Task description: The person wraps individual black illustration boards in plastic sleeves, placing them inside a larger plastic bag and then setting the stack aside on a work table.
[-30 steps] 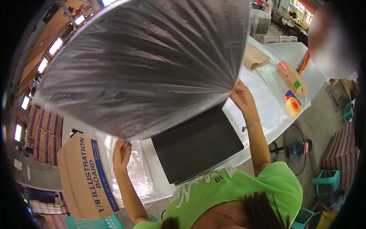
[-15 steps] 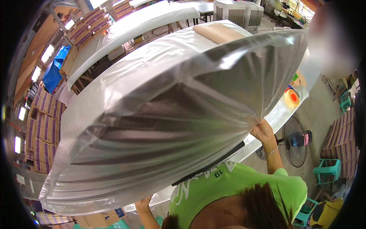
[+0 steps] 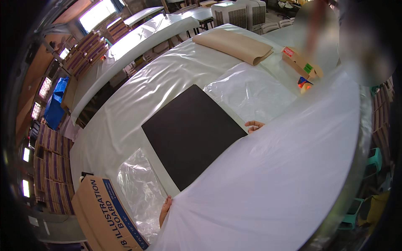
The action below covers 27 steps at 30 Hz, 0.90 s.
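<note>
A large, thin whitish plastic sheet [image 3: 259, 184] spreads from my hands toward my body, covering my forearms. My left hand [image 3: 166, 210] is closed on its gathered edge, by the near corner of a flat black board [image 3: 194, 136]. Farther right, the fingers of my right hand [image 3: 254, 126] show at the sheet's edge, bent around it beside the board's right corner; the rest of that hand is hidden. The board lies on the table with a pale layer showing under its edges. Clear plastic [image 3: 141, 190] lies crumpled to its left, and another clear plastic piece [image 3: 251, 90] to its right.
The white-covered table [image 3: 121, 117] bears a folded brown paper sheet [image 3: 232, 44], a small carton [image 3: 299, 62] and tape [image 3: 305, 87] at the far right. A cardboard box [image 3: 102, 213] stands near left. Boxes [image 3: 52, 171] are stacked beyond, and green stools [image 3: 351, 213] stand at right.
The plastic sheet has come down from its raised spread toward my body, uncovering the black board and clear plastic. Both hands have moved in over the table, beside the board.
</note>
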Tool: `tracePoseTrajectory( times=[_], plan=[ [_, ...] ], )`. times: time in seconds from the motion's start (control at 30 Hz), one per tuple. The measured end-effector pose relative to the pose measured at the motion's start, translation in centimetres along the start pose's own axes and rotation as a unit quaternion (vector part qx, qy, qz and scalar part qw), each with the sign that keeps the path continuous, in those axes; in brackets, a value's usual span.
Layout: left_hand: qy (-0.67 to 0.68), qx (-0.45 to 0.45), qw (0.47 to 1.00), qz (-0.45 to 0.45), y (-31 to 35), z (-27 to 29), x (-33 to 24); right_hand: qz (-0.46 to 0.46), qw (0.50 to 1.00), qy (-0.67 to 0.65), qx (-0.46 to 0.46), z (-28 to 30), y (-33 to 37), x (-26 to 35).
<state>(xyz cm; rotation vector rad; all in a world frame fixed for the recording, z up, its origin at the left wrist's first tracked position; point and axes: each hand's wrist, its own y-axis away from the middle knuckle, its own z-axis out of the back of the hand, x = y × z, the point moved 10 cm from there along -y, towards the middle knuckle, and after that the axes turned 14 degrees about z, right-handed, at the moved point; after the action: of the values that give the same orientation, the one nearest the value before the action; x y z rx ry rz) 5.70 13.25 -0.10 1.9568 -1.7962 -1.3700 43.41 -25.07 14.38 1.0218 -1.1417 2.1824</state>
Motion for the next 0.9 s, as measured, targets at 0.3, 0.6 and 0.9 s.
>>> tracePoseTrajectory(
  times=[0.3, 0.6, 0.9],
  plan=[
    [-0.085, -0.029, 0.994, -0.063, 0.0, -0.1, 0.1, 0.057, 0.995, 0.070, 0.035, -2.1, -0.5, 1.1],
    [-0.204, -0.080, 0.960, -0.176, 2.0, -0.2, -1.6, 0.019, 0.996, 0.020, 0.081, -1.7, 3.7, -1.4],
    [-0.450, -0.122, 0.816, -0.342, 4.6, -11.5, -6.2, -0.148, 0.974, -0.149, -0.082, -5.1, 4.3, -4.6]
  ],
)
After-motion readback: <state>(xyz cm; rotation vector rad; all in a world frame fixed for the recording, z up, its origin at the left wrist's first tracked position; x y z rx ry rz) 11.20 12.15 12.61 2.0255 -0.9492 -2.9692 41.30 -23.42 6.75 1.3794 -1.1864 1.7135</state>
